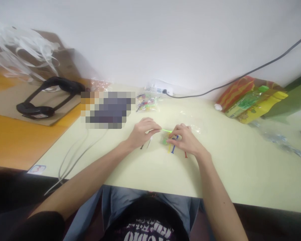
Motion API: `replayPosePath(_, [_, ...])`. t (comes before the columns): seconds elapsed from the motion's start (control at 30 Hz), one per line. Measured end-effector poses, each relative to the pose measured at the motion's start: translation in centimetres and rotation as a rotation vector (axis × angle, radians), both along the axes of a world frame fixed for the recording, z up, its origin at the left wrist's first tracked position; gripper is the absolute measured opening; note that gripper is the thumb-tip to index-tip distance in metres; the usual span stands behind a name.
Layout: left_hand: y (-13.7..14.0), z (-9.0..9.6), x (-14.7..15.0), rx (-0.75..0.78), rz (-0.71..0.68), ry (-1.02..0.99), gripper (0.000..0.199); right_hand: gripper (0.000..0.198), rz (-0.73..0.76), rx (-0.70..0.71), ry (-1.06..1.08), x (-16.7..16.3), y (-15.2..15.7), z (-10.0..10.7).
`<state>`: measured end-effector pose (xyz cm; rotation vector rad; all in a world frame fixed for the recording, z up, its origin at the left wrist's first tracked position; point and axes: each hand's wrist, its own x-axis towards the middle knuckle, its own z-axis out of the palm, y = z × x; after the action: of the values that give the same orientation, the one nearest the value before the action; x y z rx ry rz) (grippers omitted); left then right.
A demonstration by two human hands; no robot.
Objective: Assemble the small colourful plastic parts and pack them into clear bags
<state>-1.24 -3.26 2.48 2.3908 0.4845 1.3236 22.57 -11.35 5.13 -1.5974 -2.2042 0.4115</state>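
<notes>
Spreading beneath everything is a pale table (150,172); toward its far left, on cardboard, sits a black padded frame (50,97), while at the far right a yellow bag (262,107) leans near the wall; a dark object (109,110), masked by blurred squares, lies left of the hands.

The left hand (144,131) has its fingertips drawn narrow, pinching the left end of a bright green strip (166,130); the right hand (184,138) curls at the strip's other end, thumb a little apart, though I cannot tell whether it grips; the strip thus spans the gap between both hands, above the table.

Behind them rests a clear packet (147,103) of coloured pieces; under or beside the right hand lie a blue piece (173,149) and a red piece (186,154); a small black piece (141,147) lies below the left.
</notes>
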Motion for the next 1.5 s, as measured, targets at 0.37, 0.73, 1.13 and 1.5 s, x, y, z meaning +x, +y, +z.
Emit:
replayPosePath(0.37, [-0.8,0.2,0.4,-0.485,0.056,-0.197,0.014,0.014,0.103,0.058,-0.066,-2.5,-0.1,-0.6])
replayPosePath(0.73, [-0.9,0.4,0.9,-0.802,-0.017,-0.345,0.024,0.013,0.091,0.485,0.342,-3.4,-0.2,-0.4])
replayPosePath(1.13, [-0.9,-0.2,0.9,-0.907,-0.126,-0.334,0.023,0.02,0.001,0.711,0.426,-4.7,-0.8,-0.2])
replayPosePath(1.5, [-1.1,0.0,1.1,-0.9,-0.11,-0.352,0.023,0.014,-0.032,0.785,0.419,-4.7,-0.9,-0.2])
